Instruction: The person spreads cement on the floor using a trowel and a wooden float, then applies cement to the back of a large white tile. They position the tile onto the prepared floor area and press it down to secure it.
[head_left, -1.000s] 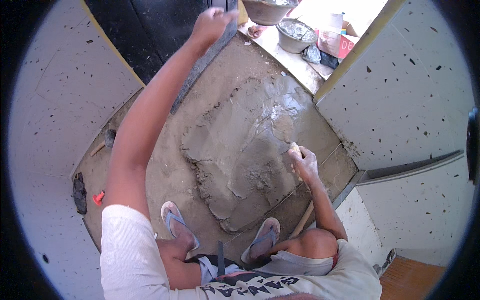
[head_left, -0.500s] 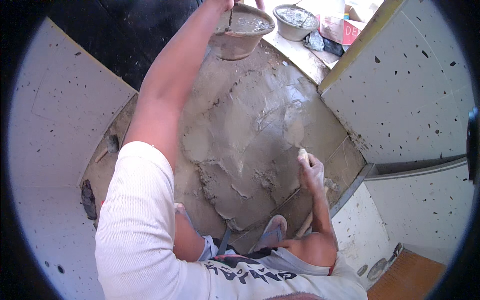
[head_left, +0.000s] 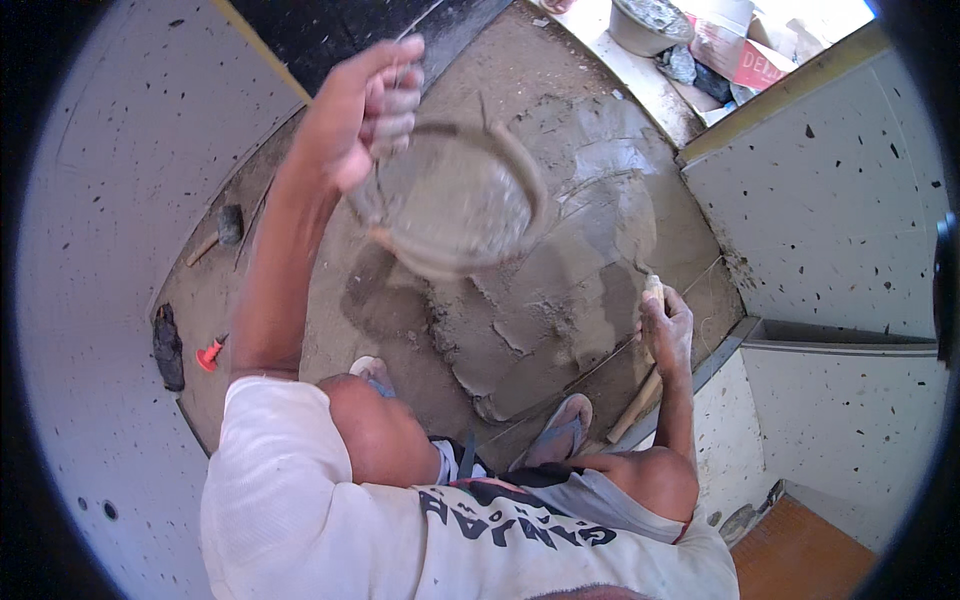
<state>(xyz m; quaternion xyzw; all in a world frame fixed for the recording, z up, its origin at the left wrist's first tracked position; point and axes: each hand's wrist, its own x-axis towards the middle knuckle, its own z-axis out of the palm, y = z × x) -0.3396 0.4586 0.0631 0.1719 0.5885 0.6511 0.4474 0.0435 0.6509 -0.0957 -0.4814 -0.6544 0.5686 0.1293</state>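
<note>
My left hand [head_left: 365, 115] is closed, gripping the wire handle of a mortar bucket [head_left: 425, 262]. The bucket hangs tilted above the floor and is blurred by motion; wet grey mortar shows inside it. In my right hand [head_left: 668, 325] is the pale wooden handle of a trowel [head_left: 636, 225], and its mortar-smeared blade lies low over the wet layer. That spread mortar [head_left: 530, 345] covers the middle of the floor in front of my feet, smooth toward the right and lumpy along its near left edge.
A second bucket [head_left: 648, 28] stands at the far doorway beside a cardboard box [head_left: 765, 62]. To the left lie a mallet [head_left: 230, 226], a red-handled tool [head_left: 209, 356] and a dark bundle [head_left: 168, 348]. A wooden handle [head_left: 636, 406] lies near my right foot. Speckled panels [head_left: 820, 200] flank both sides.
My left hand has brought the bucket from the far edge in toward me, over the mortar. My right hand and the trowel have shifted slightly right. The view has shifted too.
</note>
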